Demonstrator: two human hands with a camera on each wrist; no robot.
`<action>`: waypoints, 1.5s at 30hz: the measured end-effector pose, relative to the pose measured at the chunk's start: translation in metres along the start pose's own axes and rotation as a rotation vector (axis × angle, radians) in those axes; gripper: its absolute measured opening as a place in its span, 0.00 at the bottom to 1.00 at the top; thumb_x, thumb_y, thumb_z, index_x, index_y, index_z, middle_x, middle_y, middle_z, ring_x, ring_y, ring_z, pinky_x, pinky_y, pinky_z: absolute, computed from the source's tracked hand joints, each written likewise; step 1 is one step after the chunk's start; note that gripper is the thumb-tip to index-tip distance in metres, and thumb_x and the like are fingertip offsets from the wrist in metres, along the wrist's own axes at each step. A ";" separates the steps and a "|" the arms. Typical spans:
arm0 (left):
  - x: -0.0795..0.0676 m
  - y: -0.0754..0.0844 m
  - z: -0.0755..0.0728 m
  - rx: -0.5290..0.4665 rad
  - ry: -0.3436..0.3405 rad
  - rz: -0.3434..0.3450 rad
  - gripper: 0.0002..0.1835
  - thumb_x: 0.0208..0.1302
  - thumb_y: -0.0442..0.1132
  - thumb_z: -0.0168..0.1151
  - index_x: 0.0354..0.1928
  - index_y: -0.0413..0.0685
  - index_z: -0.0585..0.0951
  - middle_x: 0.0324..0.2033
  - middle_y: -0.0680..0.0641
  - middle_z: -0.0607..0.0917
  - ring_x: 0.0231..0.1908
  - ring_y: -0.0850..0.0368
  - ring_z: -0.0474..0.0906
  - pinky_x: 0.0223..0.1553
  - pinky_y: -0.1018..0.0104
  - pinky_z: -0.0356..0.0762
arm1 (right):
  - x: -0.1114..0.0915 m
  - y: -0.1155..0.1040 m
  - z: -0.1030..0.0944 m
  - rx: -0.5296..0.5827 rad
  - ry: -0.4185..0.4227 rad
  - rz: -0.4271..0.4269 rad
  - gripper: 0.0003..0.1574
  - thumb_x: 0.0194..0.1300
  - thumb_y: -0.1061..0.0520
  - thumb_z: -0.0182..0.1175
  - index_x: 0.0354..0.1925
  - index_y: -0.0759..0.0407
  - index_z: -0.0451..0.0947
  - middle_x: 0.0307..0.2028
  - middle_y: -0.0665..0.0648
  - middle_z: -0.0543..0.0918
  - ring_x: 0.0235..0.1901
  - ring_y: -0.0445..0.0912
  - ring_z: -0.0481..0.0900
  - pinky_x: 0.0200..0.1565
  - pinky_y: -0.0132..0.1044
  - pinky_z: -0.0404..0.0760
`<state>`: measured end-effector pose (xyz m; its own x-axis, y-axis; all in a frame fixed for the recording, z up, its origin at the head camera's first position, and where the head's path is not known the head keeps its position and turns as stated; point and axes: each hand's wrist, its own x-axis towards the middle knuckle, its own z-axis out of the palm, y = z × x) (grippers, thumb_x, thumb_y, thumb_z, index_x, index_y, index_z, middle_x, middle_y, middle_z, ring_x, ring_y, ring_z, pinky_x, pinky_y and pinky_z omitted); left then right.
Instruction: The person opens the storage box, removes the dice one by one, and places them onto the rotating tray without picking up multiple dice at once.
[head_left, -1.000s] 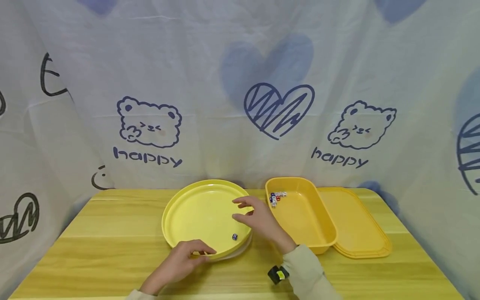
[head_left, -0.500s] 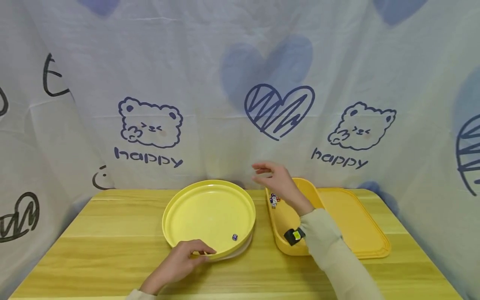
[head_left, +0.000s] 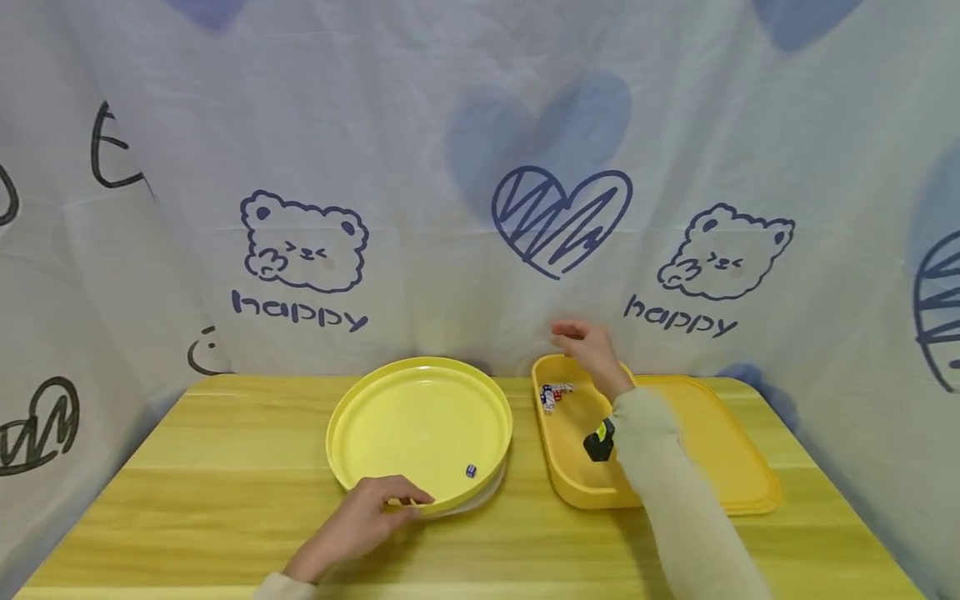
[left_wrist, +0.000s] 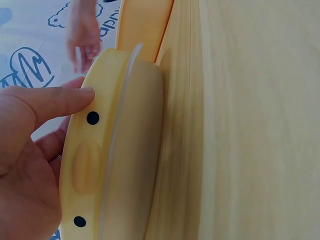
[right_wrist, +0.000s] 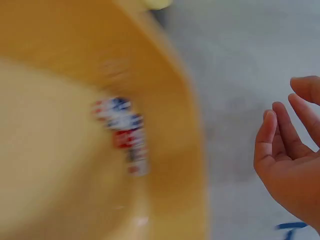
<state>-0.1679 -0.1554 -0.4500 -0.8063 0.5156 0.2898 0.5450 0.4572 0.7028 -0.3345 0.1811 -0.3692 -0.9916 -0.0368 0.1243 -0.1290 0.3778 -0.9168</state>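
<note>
A round yellow tray [head_left: 420, 417] with a raised rim stands on the table's middle. One dark blue die [head_left: 471, 471] lies inside it, near the front right. My left hand [head_left: 378, 508] holds the tray's front rim; in the left wrist view its thumb [left_wrist: 75, 100] presses the outer wall, with the other fingers over the rim. Above the far end of a deep yellow-orange box [head_left: 592, 496] hovers my right hand [head_left: 592, 350], its fingers loosely bent and nothing between them. Several red, white and blue dice [head_left: 551, 396] sit in the box's far left corner, blurred in the right wrist view.
A flat yellow-orange lid [head_left: 720, 442] lies to the right of the box, partly behind my right sleeve [head_left: 675, 483]. The wooden table [head_left: 225, 467] backs onto a hanging printed cloth [head_left: 420, 167]. A pale ring [head_left: 483, 500] shows under the tray.
My right hand has gone from the tray's right side, up and rightward, to over the box's far end. My left hand stays on the tray rim, and the blue die has not moved.
</note>
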 end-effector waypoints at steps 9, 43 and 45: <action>-0.002 -0.001 -0.004 0.014 -0.001 -0.017 0.08 0.62 0.33 0.65 0.42 0.50 0.87 0.36 0.57 0.86 0.36 0.66 0.77 0.37 0.67 0.76 | 0.006 0.049 0.011 -0.070 0.078 0.122 0.19 0.70 0.63 0.54 0.55 0.72 0.75 0.54 0.69 0.77 0.52 0.58 0.73 0.57 0.48 0.71; 0.000 -0.004 -0.004 -0.015 -0.014 -0.034 0.07 0.63 0.35 0.64 0.42 0.51 0.87 0.37 0.59 0.85 0.37 0.66 0.76 0.37 0.67 0.75 | 0.009 0.098 0.012 -0.183 0.123 0.259 0.12 0.55 0.70 0.66 0.41 0.73 0.80 0.38 0.66 0.82 0.38 0.55 0.76 0.41 0.42 0.78; -0.001 -0.004 -0.004 -0.013 -0.010 -0.034 0.07 0.63 0.35 0.65 0.42 0.51 0.87 0.37 0.59 0.85 0.37 0.66 0.77 0.38 0.66 0.75 | 0.010 0.098 0.012 -0.172 0.112 0.270 0.12 0.56 0.70 0.66 0.41 0.73 0.80 0.38 0.65 0.82 0.37 0.54 0.76 0.40 0.41 0.78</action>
<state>-0.1704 -0.1606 -0.4506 -0.8220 0.5069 0.2594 0.5143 0.4654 0.7203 -0.3576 0.2071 -0.4624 -0.9809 0.1838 -0.0644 0.1513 0.5107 -0.8463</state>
